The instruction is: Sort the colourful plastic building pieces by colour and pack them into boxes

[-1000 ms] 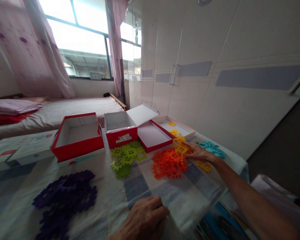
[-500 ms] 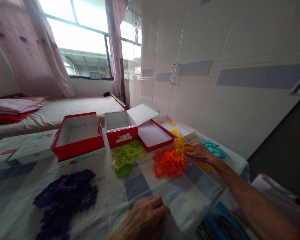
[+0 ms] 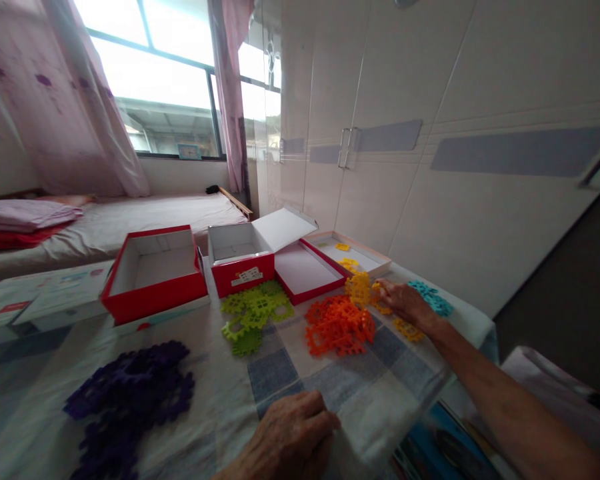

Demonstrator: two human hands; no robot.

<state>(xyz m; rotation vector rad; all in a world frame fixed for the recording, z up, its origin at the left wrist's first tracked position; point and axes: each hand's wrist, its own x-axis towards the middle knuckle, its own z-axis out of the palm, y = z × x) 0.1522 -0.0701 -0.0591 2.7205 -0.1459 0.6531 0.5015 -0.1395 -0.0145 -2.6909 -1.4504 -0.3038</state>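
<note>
My right hand [image 3: 404, 301] reaches across the table and closes its fingers on yellow interlocking plastic pieces [image 3: 360, 289], lifted a little off the cloth. Loose yellow pieces [image 3: 408, 329] lie beside my wrist. An orange pile [image 3: 339, 325] sits just left of that hand, and teal pieces [image 3: 430, 297] lie behind it. My left hand [image 3: 290, 441] rests curled, knuckles up, on the checked tablecloth [image 3: 275, 373] at the near edge; nothing shows in it. A shallow white tray [image 3: 365, 257] with a few yellow pieces stands beyond the right hand.
A green pile [image 3: 253, 313] and a purple pile [image 3: 130, 393] lie on the cloth. Two red boxes [image 3: 153, 273] [image 3: 240, 257] stand open at the back, with a red lid [image 3: 307, 272]. White wardrobe doors [image 3: 455, 167] stand to the right, a bed [image 3: 105, 223] behind.
My right hand has gathered the yellow pieces and drawn them slightly up and toward the white tray. The left hand has stayed put.
</note>
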